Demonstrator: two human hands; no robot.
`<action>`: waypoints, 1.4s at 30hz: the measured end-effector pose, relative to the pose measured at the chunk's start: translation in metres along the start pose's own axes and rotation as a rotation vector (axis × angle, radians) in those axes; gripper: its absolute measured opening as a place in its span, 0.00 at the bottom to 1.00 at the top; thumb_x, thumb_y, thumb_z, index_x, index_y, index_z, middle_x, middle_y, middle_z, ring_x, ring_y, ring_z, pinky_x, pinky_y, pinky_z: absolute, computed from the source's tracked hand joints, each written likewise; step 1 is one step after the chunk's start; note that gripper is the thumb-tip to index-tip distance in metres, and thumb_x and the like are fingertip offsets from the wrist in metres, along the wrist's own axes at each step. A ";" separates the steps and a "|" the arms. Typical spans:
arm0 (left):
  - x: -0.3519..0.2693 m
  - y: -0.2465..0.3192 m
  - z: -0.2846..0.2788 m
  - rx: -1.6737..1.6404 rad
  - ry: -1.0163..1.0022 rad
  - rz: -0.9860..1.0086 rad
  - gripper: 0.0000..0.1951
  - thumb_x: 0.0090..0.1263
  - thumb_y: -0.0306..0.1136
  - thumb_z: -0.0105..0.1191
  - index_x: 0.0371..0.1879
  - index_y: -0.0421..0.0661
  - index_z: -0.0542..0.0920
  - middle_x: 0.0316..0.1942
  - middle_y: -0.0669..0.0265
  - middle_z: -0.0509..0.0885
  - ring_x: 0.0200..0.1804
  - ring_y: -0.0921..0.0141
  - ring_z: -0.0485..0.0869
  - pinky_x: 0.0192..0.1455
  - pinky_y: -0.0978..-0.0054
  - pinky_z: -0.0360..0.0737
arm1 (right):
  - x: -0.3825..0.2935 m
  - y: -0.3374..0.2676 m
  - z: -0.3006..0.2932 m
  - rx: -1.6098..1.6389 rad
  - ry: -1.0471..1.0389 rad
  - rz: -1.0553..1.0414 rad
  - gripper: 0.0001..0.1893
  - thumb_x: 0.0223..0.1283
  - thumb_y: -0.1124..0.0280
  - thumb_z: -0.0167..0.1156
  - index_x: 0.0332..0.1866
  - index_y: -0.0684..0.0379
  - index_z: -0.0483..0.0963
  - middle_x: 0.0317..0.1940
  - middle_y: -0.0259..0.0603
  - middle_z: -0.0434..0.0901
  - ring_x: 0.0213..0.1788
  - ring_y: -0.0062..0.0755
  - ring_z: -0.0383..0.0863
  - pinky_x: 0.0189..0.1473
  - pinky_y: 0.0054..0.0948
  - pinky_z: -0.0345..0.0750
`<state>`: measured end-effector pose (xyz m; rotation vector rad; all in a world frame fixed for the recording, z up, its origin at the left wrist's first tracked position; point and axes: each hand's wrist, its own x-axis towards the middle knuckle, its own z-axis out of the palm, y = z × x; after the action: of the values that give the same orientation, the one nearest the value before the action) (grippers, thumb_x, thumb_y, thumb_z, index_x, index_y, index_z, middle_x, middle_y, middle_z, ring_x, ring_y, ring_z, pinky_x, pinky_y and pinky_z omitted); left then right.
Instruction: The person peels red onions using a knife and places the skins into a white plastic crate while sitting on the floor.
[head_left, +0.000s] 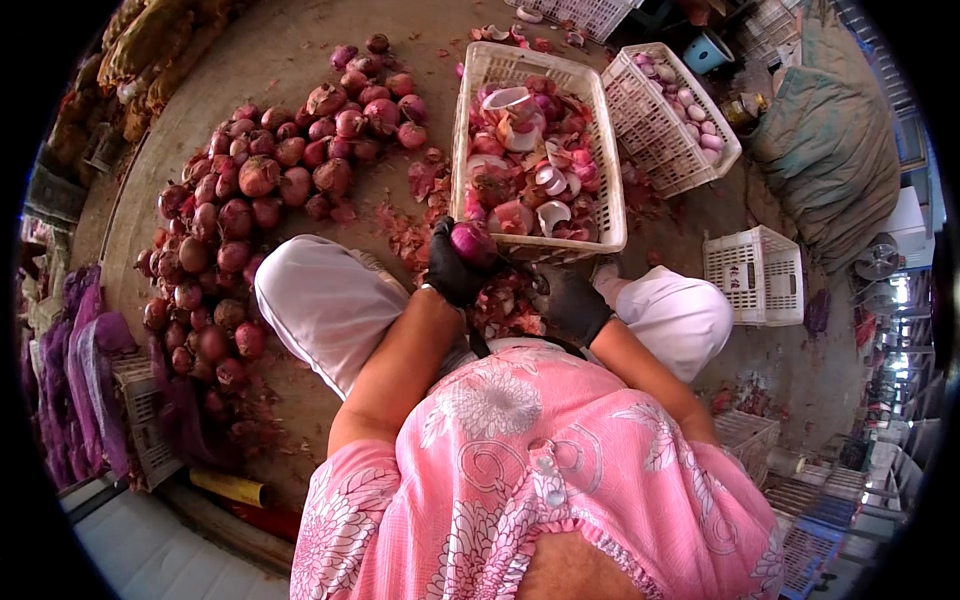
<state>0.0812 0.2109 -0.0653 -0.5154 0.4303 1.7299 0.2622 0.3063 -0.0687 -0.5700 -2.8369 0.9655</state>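
A whole red onion (473, 244) is held in my left hand (450, 270), which wears a black glove. It sits by the near edge of a white plastic crate (613, 187). My right hand (574, 300), also black-gloved, is curled just right of the onion; whether it grips a small tool is not visible. Inside the crate lie onion skins (517, 217), cut onion pieces (551, 178) and some onions. More loose skins (506, 304) lie between my legs, below both hands.
A large pile of red onions (259, 176) covers the floor on the left. Peeled onions (686, 101) fill a second crate (652, 127) at upper right. Another white crate (754, 277) stands right of my knee, below a draped green quilted cover (825, 157). Mesh sacks (90, 360) hang at left.
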 end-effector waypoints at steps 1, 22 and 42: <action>0.017 0.003 -0.022 -0.035 -0.062 -0.017 0.23 0.68 0.58 0.36 0.27 0.51 0.73 0.23 0.68 0.75 0.27 0.66 0.75 0.38 0.62 0.77 | -0.004 0.006 0.001 -0.012 -0.034 0.025 0.22 0.53 0.70 0.58 0.55 0.66 0.72 0.46 0.58 0.80 0.48 0.56 0.80 0.50 0.41 0.77; 0.064 -0.003 -0.071 -0.043 -0.188 -0.030 0.24 0.72 0.57 0.32 0.44 0.50 0.74 0.35 0.66 0.80 0.39 0.60 0.80 0.45 0.57 0.79 | 0.068 0.024 0.022 -0.205 -0.375 -0.021 0.19 0.53 0.68 0.53 0.51 0.62 0.76 0.45 0.58 0.80 0.47 0.51 0.81 0.52 0.44 0.75; -0.007 0.000 -0.019 0.319 -0.386 -0.011 0.26 0.69 0.40 0.53 0.62 0.38 0.67 0.61 0.54 0.73 0.63 0.55 0.73 0.67 0.50 0.70 | 0.012 0.107 0.010 -0.315 -0.006 0.092 0.11 0.56 0.65 0.57 0.39 0.61 0.77 0.36 0.49 0.81 0.40 0.48 0.81 0.45 0.44 0.77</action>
<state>0.0845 0.1948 -0.0768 0.0474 0.4120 1.6614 0.2836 0.3836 -0.1418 -0.7325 -3.0112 0.5314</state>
